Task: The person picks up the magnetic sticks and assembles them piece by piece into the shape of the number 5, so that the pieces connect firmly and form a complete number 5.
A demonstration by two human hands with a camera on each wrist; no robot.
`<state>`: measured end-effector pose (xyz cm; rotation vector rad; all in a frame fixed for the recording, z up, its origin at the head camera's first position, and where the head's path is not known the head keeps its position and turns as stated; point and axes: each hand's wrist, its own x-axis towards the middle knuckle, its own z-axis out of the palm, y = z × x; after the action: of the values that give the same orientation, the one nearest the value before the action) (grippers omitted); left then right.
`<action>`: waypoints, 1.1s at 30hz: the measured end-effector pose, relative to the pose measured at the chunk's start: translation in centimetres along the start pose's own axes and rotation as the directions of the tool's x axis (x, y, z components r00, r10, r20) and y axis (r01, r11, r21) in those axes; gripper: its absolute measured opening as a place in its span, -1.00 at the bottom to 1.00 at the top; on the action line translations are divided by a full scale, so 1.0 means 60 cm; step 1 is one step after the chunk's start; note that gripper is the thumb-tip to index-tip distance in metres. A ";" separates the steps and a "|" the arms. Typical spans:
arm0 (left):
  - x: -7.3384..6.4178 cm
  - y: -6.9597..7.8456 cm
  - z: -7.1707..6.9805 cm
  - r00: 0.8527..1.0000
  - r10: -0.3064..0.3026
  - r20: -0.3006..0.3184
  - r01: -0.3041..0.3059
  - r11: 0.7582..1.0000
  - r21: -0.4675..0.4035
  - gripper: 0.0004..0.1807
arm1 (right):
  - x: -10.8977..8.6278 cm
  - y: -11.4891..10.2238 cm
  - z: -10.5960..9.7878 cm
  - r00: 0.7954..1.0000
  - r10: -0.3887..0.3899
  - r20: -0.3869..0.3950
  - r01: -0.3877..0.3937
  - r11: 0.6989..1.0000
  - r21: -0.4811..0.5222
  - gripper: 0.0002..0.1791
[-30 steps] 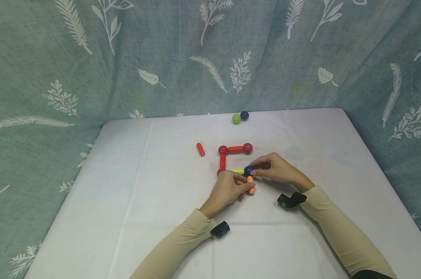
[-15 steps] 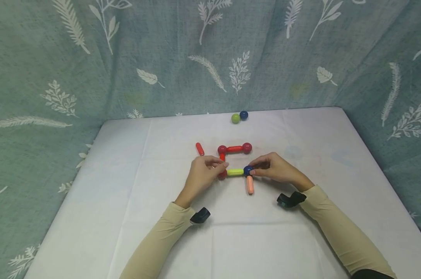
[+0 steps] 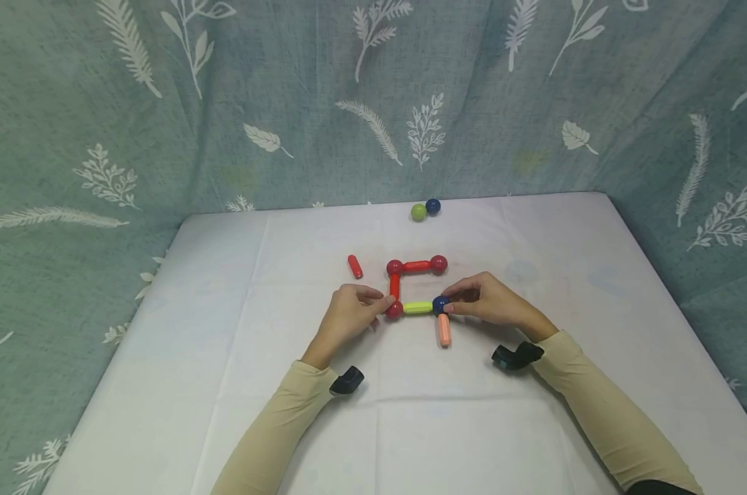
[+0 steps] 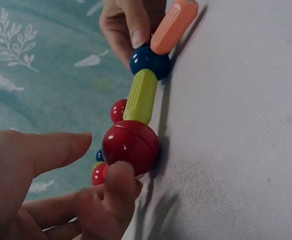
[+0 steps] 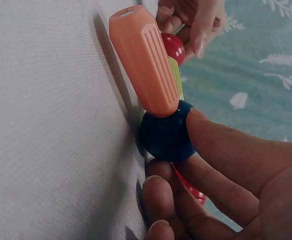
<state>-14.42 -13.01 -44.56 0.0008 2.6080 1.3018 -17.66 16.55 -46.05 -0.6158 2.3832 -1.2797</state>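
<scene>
My right hand (image 3: 493, 299) pinches a dark blue ball (image 5: 168, 132) between thumb and fingers. From that ball a ridged orange rod (image 5: 146, 62) sticks out toward the near side. A yellow-green rod (image 3: 418, 308) joins the blue ball to a red ball (image 4: 131, 145). My left hand (image 3: 351, 315) is at this red ball; in the left wrist view one fingertip overlaps or touches it, while another digit stands apart from it. A red rod (image 3: 394, 287) runs from it to a farther red ball (image 3: 394, 267), then another red rod (image 3: 417, 266) leads to an end ball (image 3: 438, 264).
A loose red rod (image 3: 355, 266) lies left of the joined pieces. Near the far table edge sit a green ball (image 3: 418, 212) and a second blue ball (image 3: 433, 206), side by side. Leaf-patterned cloth (image 3: 324, 137) hangs behind the white table (image 3: 274, 426).
My left hand has left the orange rod and moved left to the near red ball, then shifted slightly toward me. The right hand keeps holding the blue ball in place.
</scene>
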 end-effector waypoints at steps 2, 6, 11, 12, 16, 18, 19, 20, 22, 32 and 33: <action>-0.002 0.002 0.002 1.000 -0.010 0.021 0.010 1.000 0.014 -0.55 | 0.000 -0.001 0.000 1.000 0.003 0.000 -0.003 1.000 -0.005 -0.64; -0.004 0.003 0.007 0.999 -0.015 0.041 0.014 1.000 0.024 -0.55 | -0.001 -0.002 0.000 1.000 0.003 0.005 -0.003 1.000 -0.010 -0.64; -0.004 0.001 0.009 0.999 -0.024 0.037 0.023 0.999 0.030 -0.61 | 0.001 -0.001 -0.001 1.000 0.005 0.031 -0.005 1.000 -0.001 -0.62; -0.004 0.001 0.010 0.999 -0.024 0.037 0.023 0.999 0.028 -0.62 | 0.002 0.000 -0.002 0.999 0.010 0.033 -0.010 1.000 -0.002 -0.62; -0.004 0.002 0.009 0.999 -0.018 0.043 0.017 1.000 0.024 -0.64 | 0.009 -0.003 -0.019 1.000 0.023 0.002 -0.023 0.999 -0.022 -0.61; -0.004 0.003 0.009 0.999 -0.013 0.044 0.012 1.000 0.024 -0.64 | 0.015 -0.009 -0.034 0.999 0.029 -0.042 -0.031 0.998 -0.049 -0.61; -0.005 0.004 0.009 0.999 -0.012 0.045 0.011 1.000 0.023 -0.64 | 0.019 -0.014 -0.043 0.997 0.029 -0.069 -0.033 0.997 -0.064 -0.61; -0.005 0.004 0.008 0.999 -0.012 0.045 0.011 1.000 0.021 -0.64 | 0.024 -0.018 -0.052 0.995 0.031 -0.097 -0.039 0.996 -0.076 -0.61; -0.006 0.003 0.007 0.999 -0.013 0.045 0.012 1.000 0.019 -0.64 | 0.037 -0.026 -0.071 0.988 0.034 -0.152 -0.048 0.994 -0.093 -0.59; -0.006 0.001 0.006 0.999 -0.007 0.046 0.006 1.000 0.023 -0.63 | 0.129 -0.026 -0.138 0.913 0.171 -0.371 -0.174 0.984 0.026 -0.53; -0.005 0.001 0.006 0.999 -0.007 0.046 0.006 1.000 0.023 -0.63 | 0.137 -0.024 -0.140 0.907 0.186 -0.379 -0.187 0.982 0.034 -0.51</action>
<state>-14.04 -12.73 -44.64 0.0263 2.5818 1.2542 -28.50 17.21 -41.36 -0.1354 2.6722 -1.4142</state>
